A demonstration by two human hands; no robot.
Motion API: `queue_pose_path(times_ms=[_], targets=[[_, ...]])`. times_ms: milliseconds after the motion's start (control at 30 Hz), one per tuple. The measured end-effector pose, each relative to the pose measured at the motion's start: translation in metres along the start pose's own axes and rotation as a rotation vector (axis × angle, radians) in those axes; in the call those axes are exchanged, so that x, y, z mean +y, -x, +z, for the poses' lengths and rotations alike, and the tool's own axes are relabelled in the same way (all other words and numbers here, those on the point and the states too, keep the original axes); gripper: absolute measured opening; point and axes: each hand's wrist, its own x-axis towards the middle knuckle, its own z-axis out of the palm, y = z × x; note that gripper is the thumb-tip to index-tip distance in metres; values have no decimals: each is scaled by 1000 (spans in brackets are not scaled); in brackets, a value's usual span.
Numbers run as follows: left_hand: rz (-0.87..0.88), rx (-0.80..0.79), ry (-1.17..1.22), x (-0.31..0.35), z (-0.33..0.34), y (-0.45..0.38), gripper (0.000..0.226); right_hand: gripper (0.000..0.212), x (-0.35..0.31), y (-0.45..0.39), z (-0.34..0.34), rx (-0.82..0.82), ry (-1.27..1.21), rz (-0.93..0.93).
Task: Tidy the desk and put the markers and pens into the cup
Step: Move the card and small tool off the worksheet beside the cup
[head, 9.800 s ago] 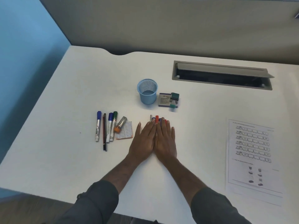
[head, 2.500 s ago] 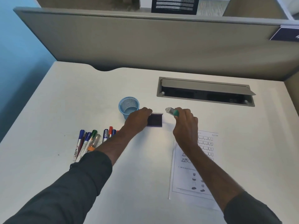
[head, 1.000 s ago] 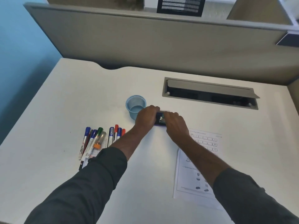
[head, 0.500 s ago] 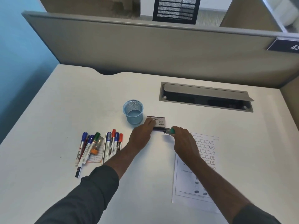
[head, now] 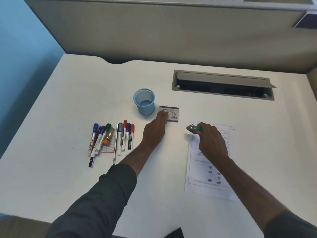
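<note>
A blue mesh cup (head: 144,101) stands upright mid-desk, with nothing in it. Several markers (head: 111,139) with blue, green and red caps, plus a thin pen (head: 115,147), lie side by side to its lower left. My left hand (head: 155,133) lies flat, fingertips resting on a small purple-and-white box (head: 171,113) right of the cup. My right hand (head: 210,140) is closed around a small green-and-silver object (head: 193,128), over the worksheet's top left corner.
A printed worksheet (head: 211,169) lies at the right. An orange card (head: 107,148) and an orange-tipped tube (head: 108,137) sit among the markers. An open cable tray (head: 223,86) is recessed at the back right. A partition wall (head: 154,31) borders the desk's far edge.
My right hand has drawn the green-and-silver object away from the box toward the right, over the worksheet. My left hand stays on the box, now lying label up.
</note>
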Motion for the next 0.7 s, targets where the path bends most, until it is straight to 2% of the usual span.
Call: queue_pose_path(times_ms=[167, 267, 400, 700], targets=[[-66, 71, 149, 22, -8, 44, 35, 17, 12, 27, -22, -19, 26, -17], [-41, 80, 172, 39, -6, 80, 37, 13, 17, 47, -32, -29, 19, -13], [4, 78, 163, 59, -1, 121, 36, 20, 20, 74, -44, -40, 18, -5], [-27, -46, 318, 90, 20, 183, 39, 27, 37, 131, -66, -86, 56, 38]])
